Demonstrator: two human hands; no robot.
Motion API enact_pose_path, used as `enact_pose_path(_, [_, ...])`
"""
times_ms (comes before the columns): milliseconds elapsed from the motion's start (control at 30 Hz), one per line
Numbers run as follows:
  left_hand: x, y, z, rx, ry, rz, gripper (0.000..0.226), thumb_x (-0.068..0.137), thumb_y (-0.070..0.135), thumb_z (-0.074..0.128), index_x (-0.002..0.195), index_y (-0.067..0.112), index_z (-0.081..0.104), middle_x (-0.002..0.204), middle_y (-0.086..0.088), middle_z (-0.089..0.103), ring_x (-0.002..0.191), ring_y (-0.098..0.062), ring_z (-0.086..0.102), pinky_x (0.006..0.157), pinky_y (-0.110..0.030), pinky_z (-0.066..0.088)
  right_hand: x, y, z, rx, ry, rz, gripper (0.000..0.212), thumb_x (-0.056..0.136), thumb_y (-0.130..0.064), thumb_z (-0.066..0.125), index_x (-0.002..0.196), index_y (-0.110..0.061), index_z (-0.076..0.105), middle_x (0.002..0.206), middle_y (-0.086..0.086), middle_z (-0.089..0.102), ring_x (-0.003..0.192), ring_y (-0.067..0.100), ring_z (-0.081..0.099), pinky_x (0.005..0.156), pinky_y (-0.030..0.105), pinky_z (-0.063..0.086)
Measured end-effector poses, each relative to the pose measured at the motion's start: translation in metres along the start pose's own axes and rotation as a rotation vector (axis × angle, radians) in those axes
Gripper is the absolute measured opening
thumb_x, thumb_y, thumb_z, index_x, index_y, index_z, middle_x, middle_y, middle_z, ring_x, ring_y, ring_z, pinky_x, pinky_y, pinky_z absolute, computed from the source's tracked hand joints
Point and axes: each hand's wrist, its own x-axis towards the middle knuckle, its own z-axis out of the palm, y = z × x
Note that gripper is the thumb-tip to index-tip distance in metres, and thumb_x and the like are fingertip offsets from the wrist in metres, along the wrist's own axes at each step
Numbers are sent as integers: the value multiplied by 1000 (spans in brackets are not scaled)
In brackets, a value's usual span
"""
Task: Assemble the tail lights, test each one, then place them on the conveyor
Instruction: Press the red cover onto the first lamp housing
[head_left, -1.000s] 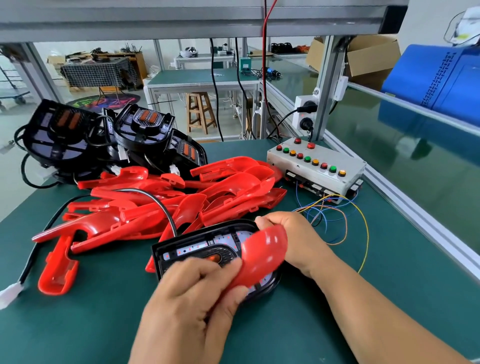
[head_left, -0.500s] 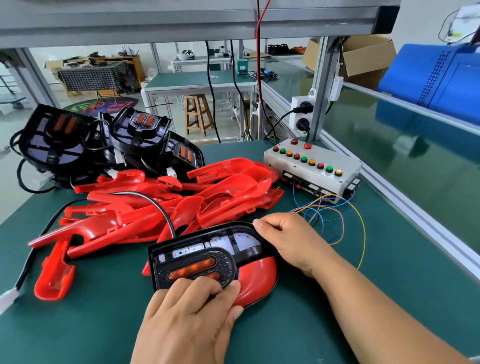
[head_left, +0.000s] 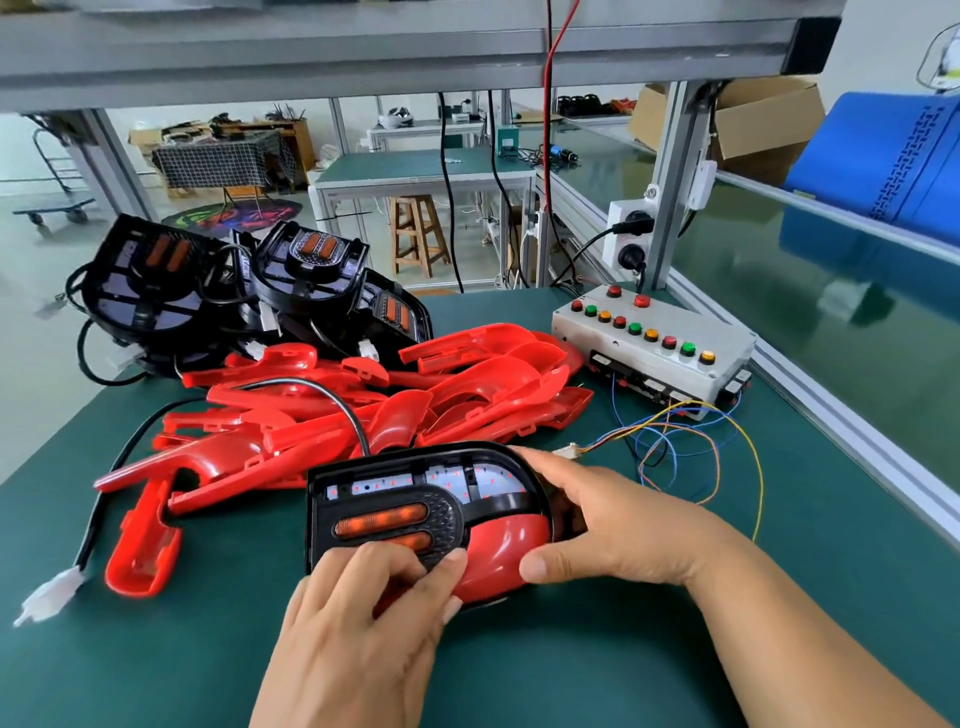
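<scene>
A black tail light housing (head_left: 395, 493) with an orange lamp strip lies flat on the green mat near me. A red lens cover (head_left: 506, 551) sits on its lower right part. My left hand (head_left: 363, 613) presses on the near edge of the housing and the red cover. My right hand (head_left: 608, 519) grips the housing's right end, thumb at the front, fingers over the top. Its black cable (head_left: 332, 400) arcs back over the pile and ends in a white plug (head_left: 52, 597). Behind lies a pile of red lens covers (head_left: 415, 395).
Several black housings (head_left: 234, 291) are stacked at the back left. A grey test box with coloured buttons (head_left: 654, 343) stands at the back right, coloured wires (head_left: 691, 441) trailing from it. The green conveyor (head_left: 831, 291) runs along the right behind an aluminium rail.
The red cover went from being held tilted above the housing to lying seated on its lower right part. My right hand shifted round the housing's right end.
</scene>
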Motion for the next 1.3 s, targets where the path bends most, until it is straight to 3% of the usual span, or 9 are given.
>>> enact_pose_path(200, [0, -14, -1, 6, -63, 93, 40, 88, 45, 48, 99, 21, 78, 96, 11, 53, 84, -11, 51, 64, -34, 57, -1, -5, 1, -91, 10, -25, 82, 71, -44, 83, 139, -51, 37, 136, -26, 53, 126, -3, 50, 109, 36, 42])
enact_pose_path(267, [0, -16, -2, 5, -78, 101, 44, 94, 47, 41, 98, 23, 78, 91, 11, 58, 81, -9, 50, 65, -27, 52, -2, -6, 1, -120, 16, -24, 85, 71, -47, 82, 141, -53, 34, 139, -30, 49, 129, -6, 45, 111, 34, 38])
enact_pose_path(400, [3, -17, -5, 0, -84, 96, 33, 84, 43, 52, 98, 28, 78, 85, 11, 64, 81, -6, 51, 70, -27, 41, -2, -6, 0, -144, 22, -10, 90, 68, -51, 81, 143, -55, 30, 142, -34, 42, 133, -11, 37, 115, 30, 33])
enact_pose_path(567, [9, -22, -15, -78, -54, 11, 39, 91, 54, 44, 102, 33, 76, 89, 16, 60, 82, -3, 51, 75, -23, 44, -3, -8, 3, -65, 4, -43, 82, 77, -38, 80, 145, -43, 36, 142, -21, 50, 133, 2, 45, 114, 39, 36])
enact_pose_path(700, [8, -23, -13, -74, -124, 60, 34, 85, 48, 51, 100, 32, 77, 87, 16, 61, 79, -4, 55, 67, -26, 54, -2, -8, 2, -117, 23, -29, 77, 73, -51, 78, 136, -61, 34, 141, -32, 46, 132, -8, 41, 114, 32, 35])
enact_pose_path(833, [4, -23, -8, -29, -155, 82, 48, 96, 54, 34, 100, 33, 77, 84, 16, 60, 75, -5, 51, 62, -25, 48, -2, -7, 2, -150, 33, -33, 77, 73, -55, 75, 136, -62, 32, 143, -32, 43, 133, -9, 37, 115, 31, 33])
enact_pose_path(933, [0, -23, -7, -37, -118, 70, 44, 95, 52, 38, 102, 32, 77, 85, 14, 60, 78, -5, 49, 66, -27, 43, -1, -5, 3, -159, 36, -39, 76, 73, -60, 73, 134, -67, 30, 144, -31, 42, 134, -8, 37, 115, 33, 33])
enact_pose_path(1100, [1, -24, -12, -75, -57, 77, 30, 86, 41, 54, 105, 32, 76, 87, 16, 59, 81, -4, 51, 71, -26, 43, 0, -4, 3, -102, 16, -49, 72, 76, -61, 72, 138, -59, 34, 142, -28, 46, 133, -4, 42, 113, 34, 35])
enact_pose_path(1300, [7, -26, -11, -99, -87, 84, 30, 82, 38, 57, 104, 32, 76, 87, 15, 60, 84, -2, 50, 72, -24, 45, -1, -3, 4, -93, 29, -61, 71, 80, -54, 72, 142, -50, 36, 142, -25, 49, 132, 0, 45, 113, 39, 36])
